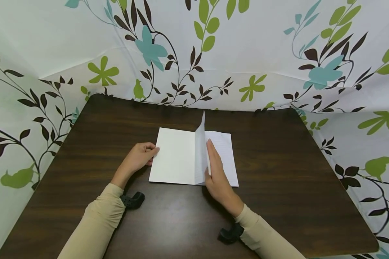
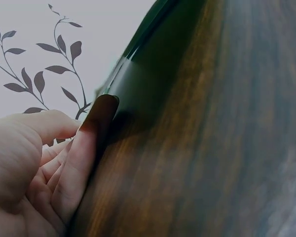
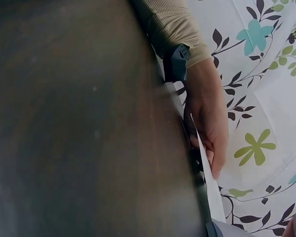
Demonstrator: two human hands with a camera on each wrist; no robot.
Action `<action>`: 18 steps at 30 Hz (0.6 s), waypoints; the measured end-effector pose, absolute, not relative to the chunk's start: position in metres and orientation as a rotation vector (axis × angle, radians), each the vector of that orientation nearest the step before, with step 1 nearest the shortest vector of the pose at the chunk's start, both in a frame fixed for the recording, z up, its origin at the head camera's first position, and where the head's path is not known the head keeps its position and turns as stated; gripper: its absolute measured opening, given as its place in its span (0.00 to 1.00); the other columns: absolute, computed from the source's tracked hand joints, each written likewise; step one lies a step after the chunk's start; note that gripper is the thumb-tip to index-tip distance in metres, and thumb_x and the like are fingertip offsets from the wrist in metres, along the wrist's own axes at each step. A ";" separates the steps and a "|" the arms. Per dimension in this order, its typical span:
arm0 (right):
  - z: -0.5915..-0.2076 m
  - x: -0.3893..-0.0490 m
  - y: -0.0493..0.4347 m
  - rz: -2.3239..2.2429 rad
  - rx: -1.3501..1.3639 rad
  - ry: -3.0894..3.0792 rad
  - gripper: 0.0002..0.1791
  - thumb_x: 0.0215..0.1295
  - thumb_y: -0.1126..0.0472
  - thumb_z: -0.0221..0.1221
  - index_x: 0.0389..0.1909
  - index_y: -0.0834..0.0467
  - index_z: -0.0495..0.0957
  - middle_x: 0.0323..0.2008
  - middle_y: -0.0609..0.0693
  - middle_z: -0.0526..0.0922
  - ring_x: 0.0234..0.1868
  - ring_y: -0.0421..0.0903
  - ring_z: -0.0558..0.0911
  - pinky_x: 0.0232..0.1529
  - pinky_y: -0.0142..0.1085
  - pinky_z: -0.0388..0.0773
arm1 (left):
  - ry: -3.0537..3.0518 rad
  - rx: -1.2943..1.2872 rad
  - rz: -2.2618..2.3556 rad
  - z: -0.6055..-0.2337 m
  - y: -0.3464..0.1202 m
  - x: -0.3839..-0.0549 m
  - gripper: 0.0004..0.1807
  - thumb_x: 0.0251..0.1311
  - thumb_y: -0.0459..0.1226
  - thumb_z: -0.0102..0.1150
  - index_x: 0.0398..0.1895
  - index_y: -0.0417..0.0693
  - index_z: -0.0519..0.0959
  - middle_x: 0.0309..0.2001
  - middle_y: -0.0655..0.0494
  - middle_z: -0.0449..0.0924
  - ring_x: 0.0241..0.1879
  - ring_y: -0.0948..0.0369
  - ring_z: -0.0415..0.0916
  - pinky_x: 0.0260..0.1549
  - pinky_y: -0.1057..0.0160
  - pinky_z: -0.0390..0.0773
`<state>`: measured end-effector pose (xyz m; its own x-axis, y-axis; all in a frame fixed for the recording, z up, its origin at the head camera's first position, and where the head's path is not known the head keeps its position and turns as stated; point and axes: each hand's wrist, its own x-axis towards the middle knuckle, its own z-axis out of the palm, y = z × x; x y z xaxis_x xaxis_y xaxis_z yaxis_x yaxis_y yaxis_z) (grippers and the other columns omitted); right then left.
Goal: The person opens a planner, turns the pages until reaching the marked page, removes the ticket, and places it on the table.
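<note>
A notebook (image 1: 175,154) lies spread on the dark table, its plain white left side facing up. One lined page (image 1: 200,154) stands upright near the spine, over the lined right-hand pages (image 1: 225,154). My left hand (image 1: 139,156) pinches the notebook's left edge between thumb and fingers; in the left wrist view the left hand (image 2: 44,168) has its thumb above that edge. My right hand (image 1: 218,176) holds the standing page between its thumb and long, straight fingers. The right wrist view shows the left hand (image 3: 209,123) at the white cover edge (image 3: 212,182).
The brown wood-grain table (image 1: 278,172) extends around the notebook. A white cloth with leaf and bird prints (image 1: 194,54) hangs behind and along the sides. Black devices (image 1: 134,200) are worn on both wrists, over beige sleeves.
</note>
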<state>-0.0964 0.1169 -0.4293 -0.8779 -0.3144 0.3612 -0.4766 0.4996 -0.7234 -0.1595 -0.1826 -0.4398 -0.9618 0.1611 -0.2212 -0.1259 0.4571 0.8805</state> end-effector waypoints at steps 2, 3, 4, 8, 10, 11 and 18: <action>-0.429 -0.097 0.116 1.170 0.739 -2.558 0.50 0.57 0.85 0.41 0.83 0.61 0.47 0.83 0.62 0.48 0.84 0.61 0.49 0.83 0.55 0.47 | 2.436 0.034 1.501 -0.439 -0.182 -0.160 0.21 0.78 0.44 0.54 0.58 0.34 0.80 0.28 0.56 0.83 0.33 0.60 0.79 0.34 0.67 0.86; -0.429 -0.097 0.115 1.095 0.764 -2.552 0.50 0.54 0.86 0.42 0.82 0.62 0.51 0.83 0.64 0.50 0.83 0.64 0.51 0.81 0.60 0.49 | 2.436 0.037 1.498 -0.439 -0.182 -0.160 0.21 0.78 0.44 0.54 0.58 0.34 0.79 0.27 0.56 0.83 0.33 0.60 0.79 0.34 0.67 0.86; -0.429 -0.097 0.114 1.031 0.784 -2.549 0.50 0.51 0.87 0.42 0.81 0.63 0.54 0.82 0.64 0.52 0.82 0.65 0.53 0.79 0.63 0.51 | 2.436 0.037 1.498 -0.439 -0.182 -0.160 0.21 0.78 0.44 0.54 0.58 0.34 0.79 0.27 0.56 0.83 0.32 0.60 0.79 0.34 0.67 0.86; -0.430 -0.096 0.112 0.816 0.855 -2.575 0.49 0.47 0.85 0.45 0.77 0.63 0.63 0.81 0.63 0.56 0.82 0.66 0.55 0.75 0.69 0.56 | 2.433 0.037 1.511 -0.438 -0.181 -0.159 0.21 0.79 0.44 0.53 0.57 0.33 0.80 0.29 0.55 0.83 0.32 0.60 0.79 0.34 0.67 0.86; -0.431 -0.094 0.111 0.761 0.886 -2.609 0.49 0.47 0.84 0.47 0.77 0.62 0.64 0.82 0.61 0.55 0.83 0.63 0.53 0.76 0.67 0.56 | 2.428 0.034 1.518 -0.439 -0.182 -0.158 0.21 0.79 0.45 0.52 0.57 0.34 0.80 0.31 0.53 0.82 0.33 0.60 0.80 0.34 0.67 0.86; -0.431 -0.094 0.110 0.743 0.905 -2.619 0.48 0.47 0.84 0.49 0.77 0.62 0.64 0.82 0.60 0.55 0.83 0.63 0.52 0.77 0.66 0.57 | 2.427 0.036 1.518 -0.439 -0.182 -0.158 0.22 0.79 0.45 0.52 0.57 0.34 0.80 0.32 0.52 0.81 0.33 0.60 0.80 0.35 0.67 0.86; -0.436 -0.097 0.105 0.733 1.069 -2.583 0.43 0.56 0.81 0.57 0.77 0.63 0.64 0.83 0.61 0.53 0.84 0.61 0.51 0.79 0.61 0.57 | 2.435 0.052 1.535 -0.441 -0.182 -0.157 0.21 0.81 0.45 0.49 0.54 0.34 0.80 0.35 0.48 0.79 0.32 0.60 0.80 0.34 0.67 0.86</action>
<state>-0.0966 0.1052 -0.4355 -0.6991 -0.5875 0.4075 -0.7140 0.6041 -0.3540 -0.1570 -0.1821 -0.4411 -0.9650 0.1686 -0.2010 -0.1087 0.4406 0.8911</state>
